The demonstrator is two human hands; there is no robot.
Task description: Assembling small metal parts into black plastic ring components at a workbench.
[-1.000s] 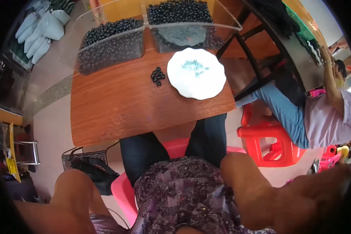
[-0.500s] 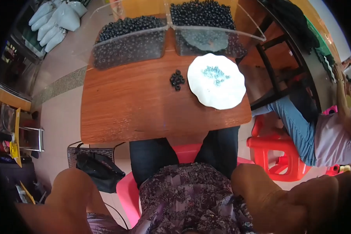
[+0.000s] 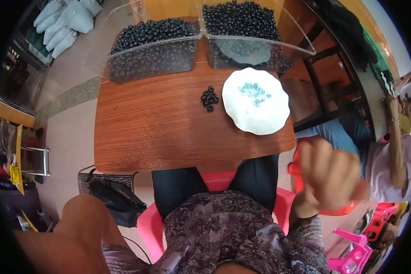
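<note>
My right hand [image 3: 331, 176] is raised off the table's right front corner, to the right of my lap. Its fingers look bent but are smeared by motion, so whatever they may hold does not show. My left arm [image 3: 84, 217] is bent at the lower left, and the hand itself is out of the picture. Nearest to the right hand is a white scalloped plate [image 3: 262, 123] holding a scatter of tiny clear, bluish beads [image 3: 255, 92]. Left of the plate lies a small cluster of black beads [image 3: 210, 98] on the wooden table [image 3: 146, 132].
Two clear plastic bins [image 3: 155, 59] of black beads stand along the table's far side; a pale round dish [image 3: 244, 50] shows in the right one. A black bag [image 3: 116, 201] rests at lower left. Another person's arm [image 3: 397, 137] and a red stool [image 3: 297, 169] are at right.
My right hand has swung up and inward from the lower right, toward the table corner. My left arm has barely moved, and the view has shifted slightly.
</note>
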